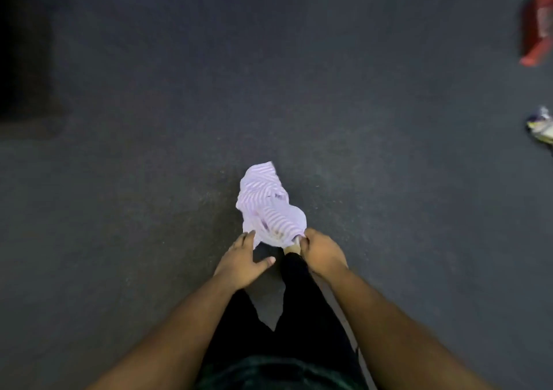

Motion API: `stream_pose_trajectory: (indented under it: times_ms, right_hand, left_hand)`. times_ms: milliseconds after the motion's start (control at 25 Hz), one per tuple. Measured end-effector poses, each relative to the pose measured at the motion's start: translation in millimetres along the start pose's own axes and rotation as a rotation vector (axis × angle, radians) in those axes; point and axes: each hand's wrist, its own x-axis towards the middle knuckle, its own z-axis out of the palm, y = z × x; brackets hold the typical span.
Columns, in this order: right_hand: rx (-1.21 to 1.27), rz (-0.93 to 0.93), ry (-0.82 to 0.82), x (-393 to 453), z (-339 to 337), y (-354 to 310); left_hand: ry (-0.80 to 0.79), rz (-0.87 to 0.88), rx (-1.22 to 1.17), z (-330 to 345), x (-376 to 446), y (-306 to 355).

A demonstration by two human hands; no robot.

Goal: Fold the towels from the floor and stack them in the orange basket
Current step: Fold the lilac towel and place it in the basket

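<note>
Pinching striped towel (pixel 270 207), right hand (pixel 321 252)

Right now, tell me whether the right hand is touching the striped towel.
Touching. The head view shows the right hand with its fingers curled round the near edge of the crumpled lilac striped towel, pinching it.

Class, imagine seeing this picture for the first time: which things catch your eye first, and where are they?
A crumpled pale striped towel stands out at the centre against the dark floor. The right hand pinches its near edge, and the left hand spreads open beside it. A blurred orange basket sits at the top right edge.
</note>
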Motion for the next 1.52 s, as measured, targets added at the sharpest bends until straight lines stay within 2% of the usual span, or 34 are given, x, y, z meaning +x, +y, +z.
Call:
stream_pose_trajectory:
  times_ms: [120,280,520,680,880,1080,1360,1520]
  right_hand:
    - [0.141,0.133,0.184,-86.3,-25.0,30.3]
    - [0.270,0.337,0.389,-192.9,-22.3,78.8]
    - [0.475,0.686,0.660,-347.7,33.8,144.9]
    - [0.587,0.917,0.787,-469.0,105.6,189.4]
    - [0.735,1.188,0.933,-624.2,226.5,238.6]
    - [0.861,1.484,1.082,-789.1,346.9,279.1]
    - [0.912,1.833,1.255,-975.5,452.4,310.3]
    - [0.928,1.978,1.256,-1053.8,491.2,339.9]
  left_hand:
    - [-0.107,0.171,0.214,-20.2,-35.6,31.6]
    - [-0.205,0.390,0.520,-25.5,-63.9,86.5]
    - [-0.302,0.766,0.857,54.1,-134.1,186.2]
    - [-0.413,0.964,1.007,159.8,-206.4,225.5]
    - [-0.524,1.174,1.081,314.5,-319.7,242.0]
    - [-0.685,1.374,1.182,480.6,-455.9,217.2]
    - [-0.961,1.688,1.348,691.9,-638.8,187.1]
    - [-1.118,1.823,1.357,797.8,-733.3,175.0]
